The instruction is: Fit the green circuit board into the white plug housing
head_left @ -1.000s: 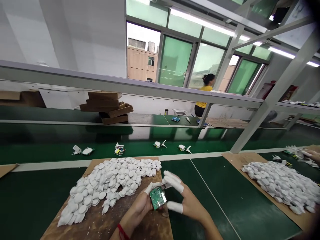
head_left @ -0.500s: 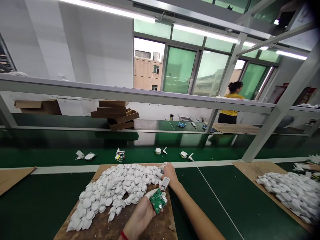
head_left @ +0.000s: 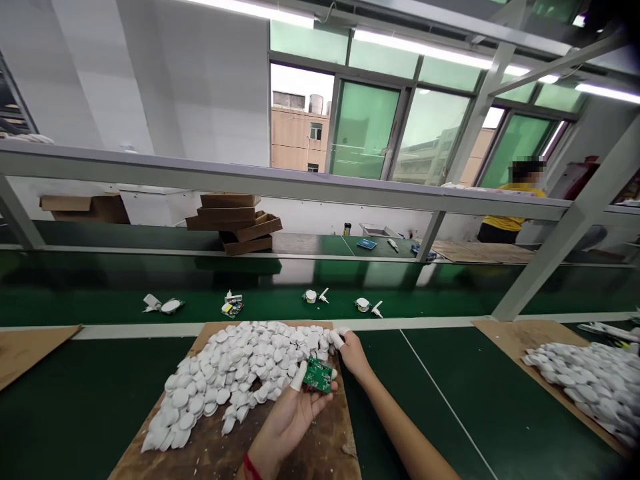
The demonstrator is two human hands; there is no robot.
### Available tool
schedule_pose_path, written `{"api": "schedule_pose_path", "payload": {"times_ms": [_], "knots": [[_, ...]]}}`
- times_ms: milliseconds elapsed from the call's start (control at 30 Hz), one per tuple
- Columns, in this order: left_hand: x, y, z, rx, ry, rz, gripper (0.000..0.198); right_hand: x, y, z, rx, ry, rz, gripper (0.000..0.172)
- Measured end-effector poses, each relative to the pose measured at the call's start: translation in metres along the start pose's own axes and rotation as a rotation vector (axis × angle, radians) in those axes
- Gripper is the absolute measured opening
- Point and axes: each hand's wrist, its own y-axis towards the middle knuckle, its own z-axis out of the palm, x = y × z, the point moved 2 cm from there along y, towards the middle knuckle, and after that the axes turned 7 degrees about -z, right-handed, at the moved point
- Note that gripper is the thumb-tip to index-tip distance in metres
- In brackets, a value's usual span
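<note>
My left hand (head_left: 290, 417) holds a small green circuit board (head_left: 319, 375) between thumb and fingers, with a white finger cot on the thumb. My right hand (head_left: 351, 352) reaches forward to the right edge of a heap of white plastic shells (head_left: 240, 370). Its cot-covered fingertips are pinched on one white shell at the heap's edge. The heap lies on a brown board (head_left: 300, 453) on the green bench.
Several part sets (head_left: 234, 305) lie on the green conveyor belt beyond the board. A second heap of white shells (head_left: 590, 383) sits on a board at right. Stacked cardboard trays (head_left: 233, 223) stand behind. A person in yellow (head_left: 510, 223) stands far right. A metal rail (head_left: 320, 190) crosses overhead.
My right hand left the circuit board and reached forward to the far edge of the shell heap. My left hand raised the board slightly. The view panned left.
</note>
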Motion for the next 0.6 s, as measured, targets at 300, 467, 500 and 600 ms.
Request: {"api": "schedule_pose_path", "payload": {"times_ms": [300, 467, 500, 600], "knots": [[0.004, 0.000, -0.005, 0.019, 0.091, 0.108, 0.039, 0.035, -0.041, -0.027, -0.066, 0.373, -0.044, 0.033], [0.010, -0.001, 0.002, 0.126, 0.153, 0.106, 0.033, 0.060, -0.075, -0.031, -0.019, 0.585, -0.182, 0.016], [0.010, -0.001, 0.004, 0.140, 0.154, 0.120, 0.032, 0.065, -0.079, -0.030, 0.025, 0.620, -0.216, 0.016], [0.010, -0.004, 0.008, 0.165, 0.164, 0.160, 0.031, 0.072, -0.085, -0.030, 0.060, 0.653, -0.242, 0.017]]}}
